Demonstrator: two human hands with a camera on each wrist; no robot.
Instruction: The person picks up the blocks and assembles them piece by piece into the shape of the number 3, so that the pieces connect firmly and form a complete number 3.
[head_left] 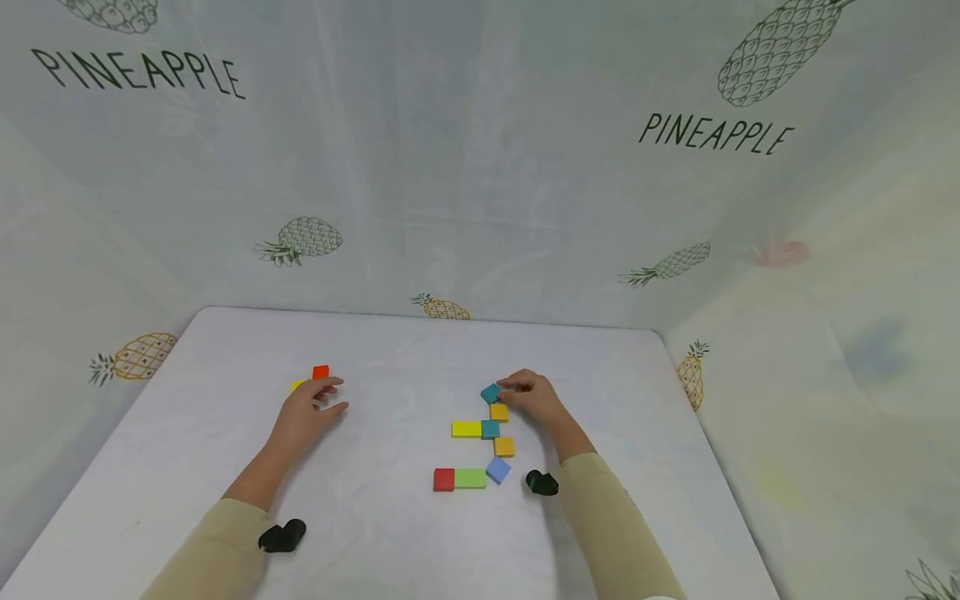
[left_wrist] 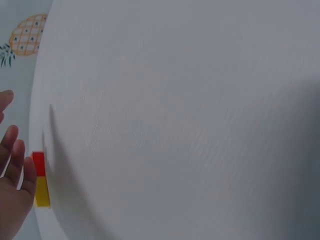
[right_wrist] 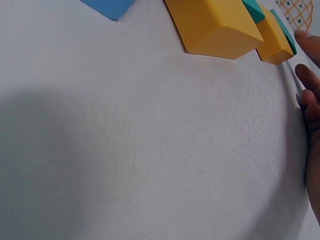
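My right hand (head_left: 531, 396) has its thumb and index finger at the right corner of a teal block (head_left: 490, 393), which it pinches lightly. That block is turned at an angle above an orange-yellow block (head_left: 498, 412). Farther left, my left hand (head_left: 302, 417) is beside a red-orange block (head_left: 321, 372) and a yellow block (head_left: 297, 385), partly covering the yellow one. Its fingers are loosely bent and hold nothing. In the left wrist view the red block (left_wrist: 38, 164) and yellow block (left_wrist: 42, 191) lie end to end behind the fingers.
Below the teal block run a yellow block (head_left: 466, 429), a second teal block (head_left: 490, 429), another orange-yellow block (head_left: 504, 447), a blue block (head_left: 498, 471), a green block (head_left: 470, 478) and a red block (head_left: 443, 479). Pineapple-printed cloth (head_left: 450, 208) borders the white table (head_left: 375, 517).
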